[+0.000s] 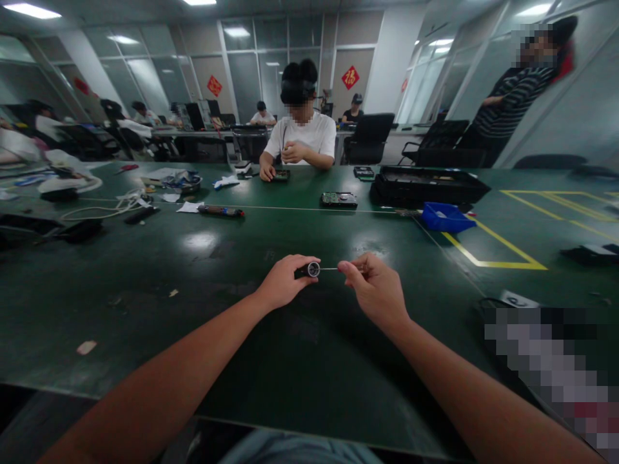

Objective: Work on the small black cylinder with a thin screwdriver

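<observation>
Above the green table [271, 361], my left hand [283, 282] is closed around a short dark cylinder [313, 269] with a silvery ring at its open end, which faces me. A thin metal rod [329, 269] is pinched in the fingers of my right hand [382, 290]. The rod runs level from those fingertips toward the cylinder's right side. Whether its tip touches the cylinder, I cannot tell. My right fingers hide the rod's other end.
Farther out lie a pen-shaped tool [221, 211], a hard drive [339, 200] and a white cable [113, 206]. A blue bin [445, 219] sits before a black tray [430, 187]. Across the table a co-worker [302, 138] handles a circuit board [281, 175]. Yellow tape [507, 265] marks the right side.
</observation>
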A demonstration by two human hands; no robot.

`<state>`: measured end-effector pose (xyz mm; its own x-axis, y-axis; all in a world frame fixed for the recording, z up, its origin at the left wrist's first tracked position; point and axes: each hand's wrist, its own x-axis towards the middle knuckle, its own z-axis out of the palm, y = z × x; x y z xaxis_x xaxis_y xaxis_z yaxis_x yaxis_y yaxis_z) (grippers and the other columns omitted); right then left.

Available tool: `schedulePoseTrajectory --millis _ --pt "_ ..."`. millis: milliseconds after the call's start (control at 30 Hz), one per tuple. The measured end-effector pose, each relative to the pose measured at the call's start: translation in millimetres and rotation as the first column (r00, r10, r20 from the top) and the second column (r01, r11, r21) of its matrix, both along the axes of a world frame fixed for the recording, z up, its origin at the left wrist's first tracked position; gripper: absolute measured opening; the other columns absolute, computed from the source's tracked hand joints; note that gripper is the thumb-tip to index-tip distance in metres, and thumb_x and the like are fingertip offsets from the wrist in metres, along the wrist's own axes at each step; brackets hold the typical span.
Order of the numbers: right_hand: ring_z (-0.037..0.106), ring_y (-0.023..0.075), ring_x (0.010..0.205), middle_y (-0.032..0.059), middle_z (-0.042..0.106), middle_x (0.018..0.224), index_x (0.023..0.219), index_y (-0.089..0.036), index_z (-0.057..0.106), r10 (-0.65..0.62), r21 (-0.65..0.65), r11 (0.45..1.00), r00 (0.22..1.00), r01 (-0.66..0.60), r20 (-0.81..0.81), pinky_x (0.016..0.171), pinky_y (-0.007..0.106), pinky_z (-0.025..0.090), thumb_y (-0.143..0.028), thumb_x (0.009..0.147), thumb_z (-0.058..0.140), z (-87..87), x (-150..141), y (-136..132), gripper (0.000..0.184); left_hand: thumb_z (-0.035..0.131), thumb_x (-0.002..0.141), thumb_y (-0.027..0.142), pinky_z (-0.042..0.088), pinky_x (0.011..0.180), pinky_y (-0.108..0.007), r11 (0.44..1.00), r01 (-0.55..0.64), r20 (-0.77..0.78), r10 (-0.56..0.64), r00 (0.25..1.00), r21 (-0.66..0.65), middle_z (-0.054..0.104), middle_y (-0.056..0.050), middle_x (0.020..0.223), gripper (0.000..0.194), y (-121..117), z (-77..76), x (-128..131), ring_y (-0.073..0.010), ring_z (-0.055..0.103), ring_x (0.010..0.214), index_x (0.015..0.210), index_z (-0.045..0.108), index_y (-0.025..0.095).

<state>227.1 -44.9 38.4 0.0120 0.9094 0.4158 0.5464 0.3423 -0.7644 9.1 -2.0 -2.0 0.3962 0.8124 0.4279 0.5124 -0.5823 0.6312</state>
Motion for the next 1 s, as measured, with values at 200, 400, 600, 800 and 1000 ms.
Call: schedulePoseTrajectory --millis 200,400,600,800,1000 --pt "0.068 0.0192 0.069 0.0031 0.071 0.076 0.095 -0.021 0.065 0.080 0.041 0.996 0.997 -0.079 -0.017 0.064 0.031 0.049 -0.042 0.093 0.060 -3.8 -1.3 0.5 0.022 0.073 0.085 0.025 0.045 0.101 -0.038 1.000 0.006 0.030 -0.005 1.000 -0.004 0.069 -0.004 0.118 0.037 1.4 -0.2 0.1 -0.0217 0.062 0.111 0.121 0.067 0.024" --pt "0.066 0.0187 0.077 0.0029 0.069 0.085 0.101 -0.023 0.063 0.200 0.017 0.980 0.979 -0.200 -0.042 0.071 0.032 0.050 -0.038 0.096 0.055 -7.4 -0.1 1.6 0.018 0.074 0.084 0.023 0.045 0.103 -0.040 1.000 -0.018 0.046 0.019 0.999 -0.004 0.069 -0.005 0.119 0.038 3.1 -0.5 -1.1 -0.0228 0.062 0.113 0.121 0.067 0.023" --pt "0.062 0.0175 0.067 0.0005 0.063 0.072 0.096 -0.023 0.065 0.163 -0.009 0.987 0.986 -0.163 -0.033 0.064 0.032 0.046 -0.040 0.100 0.046 -4.6 -0.2 0.5 0.026 0.073 0.084 0.024 0.046 0.102 -0.040 1.000 0.005 0.041 -0.004 0.999 -0.009 0.070 -0.005 0.118 0.036 3.9 -2.7 -1.0 -0.0227 0.063 0.112 0.120 0.068 0.024" --pt "0.069 0.0209 0.082 0.0053 0.070 0.089 0.102 -0.021 0.063 0.144 -0.022 0.987 0.934 -0.160 -0.327 0.079 0.038 0.054 -0.040 0.092 0.060 -11.8 0.1 6.7 0.022 0.075 0.083 0.023 0.045 0.101 -0.038 1.000 -0.009 0.039 0.009 0.999 -0.012 0.070 -0.004 0.118 0.037 2.1 0.4 -0.3 -0.0219 0.063 0.111 0.120 0.068 0.023" --pt "0.065 0.0183 0.076 0.0034 0.067 0.082 0.091 -0.021 0.067 0.078 -0.124 0.972 0.767 -0.202 -0.637 0.080 0.038 0.056 -0.048 0.088 0.065 -18.0 -0.3 18.0 0.028 0.075 0.083 0.023 0.044 0.102 -0.040 1.000 0.025 0.037 -0.025 0.999 0.012 0.069 -0.003 0.121 0.040 2.7 0.1 -1.8 -0.0219 0.061 0.114 0.122 0.067 0.026"
